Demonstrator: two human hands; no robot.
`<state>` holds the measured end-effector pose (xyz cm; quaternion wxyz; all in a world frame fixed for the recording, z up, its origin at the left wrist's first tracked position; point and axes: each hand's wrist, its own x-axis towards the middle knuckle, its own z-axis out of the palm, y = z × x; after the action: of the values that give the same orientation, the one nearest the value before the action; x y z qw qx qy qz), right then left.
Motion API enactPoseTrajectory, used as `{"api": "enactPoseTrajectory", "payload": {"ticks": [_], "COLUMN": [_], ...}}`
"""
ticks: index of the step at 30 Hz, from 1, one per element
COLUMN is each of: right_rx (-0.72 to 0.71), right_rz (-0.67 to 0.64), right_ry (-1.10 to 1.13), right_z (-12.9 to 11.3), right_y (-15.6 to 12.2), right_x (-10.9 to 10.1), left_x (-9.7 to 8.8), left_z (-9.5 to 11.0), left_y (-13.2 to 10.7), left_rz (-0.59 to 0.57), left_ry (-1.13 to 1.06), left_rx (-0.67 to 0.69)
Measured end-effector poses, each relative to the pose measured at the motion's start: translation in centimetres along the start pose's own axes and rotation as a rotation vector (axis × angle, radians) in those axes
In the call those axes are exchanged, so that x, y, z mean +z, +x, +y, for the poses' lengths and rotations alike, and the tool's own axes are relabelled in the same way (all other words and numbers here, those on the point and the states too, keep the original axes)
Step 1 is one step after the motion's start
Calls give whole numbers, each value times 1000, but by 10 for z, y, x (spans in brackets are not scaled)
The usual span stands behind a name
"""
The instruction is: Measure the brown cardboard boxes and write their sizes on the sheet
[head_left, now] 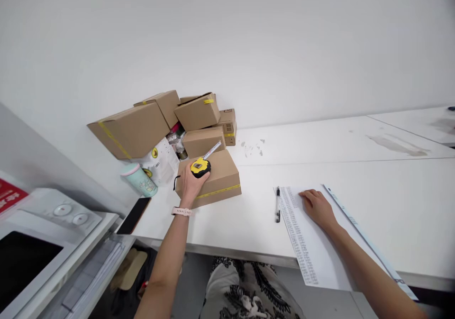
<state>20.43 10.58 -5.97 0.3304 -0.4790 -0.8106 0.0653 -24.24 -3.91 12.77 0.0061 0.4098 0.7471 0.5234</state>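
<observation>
My left hand (pixel 192 182) is closed around a yellow and black tape measure (pixel 201 167) over the top of a cardboard box (pixel 223 172). A short length of white blade (pixel 213 149) sticks out of it toward the back right. Yellow tape runs along the box's front side. My right hand (pixel 317 206) lies with its fingers stretched out on a printed sheet of paper (pixel 302 248), whose near end hangs over the table edge. Left of that hand is a black and clear pen (pixel 277 205), apart from it.
More cardboard boxes (pixel 142 127) are piled against the wall at the back left. A mint bottle (pixel 139 179) and a dark phone-like slab (pixel 134 215) sit at the table's left end. A microwave (pixel 42 248) stands at far left. A light blue strip (pixel 362 233) runs along the paper.
</observation>
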Motion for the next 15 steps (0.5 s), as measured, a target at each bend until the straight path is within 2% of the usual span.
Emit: {"api": "enactPoseTrajectory", "payload": {"ticks": [4, 9, 15], "right_rx": [14, 48, 78], "right_rz": [-3, -8, -29], "right_ry": [1, -17, 2], "right_z": [-3, -9, -11], "right_y": [2, 3, 2], "right_x": [0, -1, -5], "left_x": [-5, -21, -42], "left_z": [1, 7, 2], "left_y": [10, 26, 47], "left_rz": [-28, -63, -90], "left_ry": [-129, -287, -377], "left_rx": [-10, -47, -170]}}
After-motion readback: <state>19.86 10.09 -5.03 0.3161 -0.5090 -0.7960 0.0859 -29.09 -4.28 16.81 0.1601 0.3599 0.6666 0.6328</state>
